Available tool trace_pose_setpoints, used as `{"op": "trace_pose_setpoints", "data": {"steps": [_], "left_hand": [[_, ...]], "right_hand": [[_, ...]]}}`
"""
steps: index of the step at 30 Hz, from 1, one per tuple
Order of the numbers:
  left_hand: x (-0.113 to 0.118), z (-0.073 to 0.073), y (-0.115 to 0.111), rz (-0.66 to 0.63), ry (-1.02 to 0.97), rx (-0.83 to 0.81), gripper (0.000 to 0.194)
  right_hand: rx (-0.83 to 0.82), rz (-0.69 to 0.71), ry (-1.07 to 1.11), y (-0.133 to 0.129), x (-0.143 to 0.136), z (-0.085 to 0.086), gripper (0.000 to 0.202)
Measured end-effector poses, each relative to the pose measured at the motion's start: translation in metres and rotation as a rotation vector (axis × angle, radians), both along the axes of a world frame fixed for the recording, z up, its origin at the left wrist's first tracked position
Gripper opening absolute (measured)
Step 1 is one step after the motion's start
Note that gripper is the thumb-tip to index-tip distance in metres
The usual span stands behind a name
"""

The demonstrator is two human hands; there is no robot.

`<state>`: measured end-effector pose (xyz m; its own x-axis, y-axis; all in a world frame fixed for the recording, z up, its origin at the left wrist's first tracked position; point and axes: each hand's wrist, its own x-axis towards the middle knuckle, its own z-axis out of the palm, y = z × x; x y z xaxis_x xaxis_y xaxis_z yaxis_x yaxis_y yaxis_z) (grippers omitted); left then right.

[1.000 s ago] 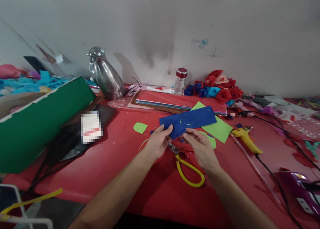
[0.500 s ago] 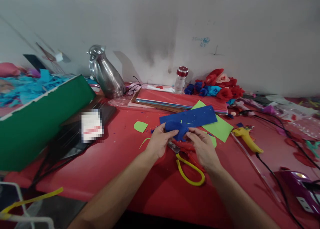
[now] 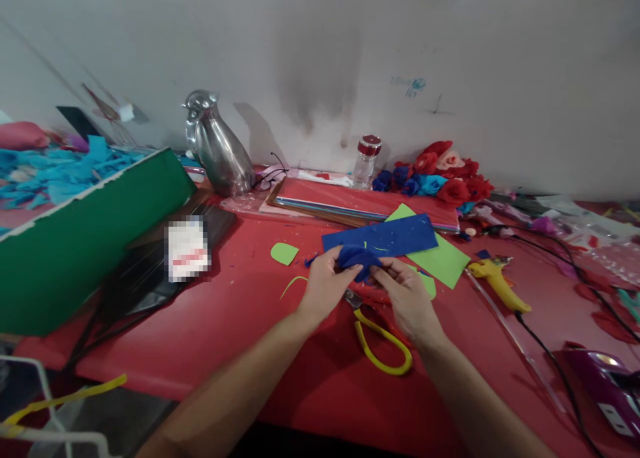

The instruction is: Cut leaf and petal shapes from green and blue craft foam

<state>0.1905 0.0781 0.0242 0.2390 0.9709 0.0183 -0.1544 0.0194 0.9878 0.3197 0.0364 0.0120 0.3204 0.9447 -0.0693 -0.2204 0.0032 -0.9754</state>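
Between my two hands is a dark blue piece of felt-like sheet (image 3: 359, 258), cut with rounded edges. My left hand (image 3: 327, 281) pinches its left side, thumb on top. At its right side my right hand (image 3: 404, 297) grips the edge between thumb and fingers. Below the hands lie scissors (image 3: 384, 351) with yellow and red handles, partly covered by my right hand. Behind the hands a blue strip (image 3: 385, 237) rests across a light green sheet (image 3: 447, 261). A cut green piece (image 3: 285, 253) lies to the left.
A yellow glue gun (image 3: 500, 285) with its cord lies right. Behind are stacked coloured sheets (image 3: 320, 201), a red-lidded jar (image 3: 367, 161), a steel jug (image 3: 220, 148) and several fabric roses (image 3: 450, 175). A green box (image 3: 95, 245) and a black bag (image 3: 150, 271) stand left.
The blue piece has turned in my fingers; its hanging pointed corner now looks more rounded and folded. Both hands still hold it. The whole view has shifted slightly.
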Motion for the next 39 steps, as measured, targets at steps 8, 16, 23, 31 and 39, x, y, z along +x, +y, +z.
{"op": "trace_pose_setpoints", "data": {"steps": [8,16,23,31,39], "left_hand": [[-0.002,0.003,-0.007,0.009,-0.034,0.141,0.057],[0.0,0.009,-0.013,0.093,-0.003,0.148,0.025],[0.0,0.007,-0.009,0.056,-0.037,0.107,0.022],[-0.002,0.007,-0.008,0.053,-0.039,0.109,0.037],[-0.004,0.006,-0.005,0.038,0.043,0.073,0.01]], "right_hand": [[0.066,-0.003,-0.042,0.001,0.004,-0.005,0.021],[0.101,-0.063,-0.11,0.002,0.006,-0.009,0.018],[0.106,-0.077,-0.125,0.002,0.007,-0.007,0.016],[0.139,-0.103,-0.26,0.0,0.007,-0.006,0.009],[0.209,-0.12,-0.421,-0.001,0.004,-0.003,0.012]]}}
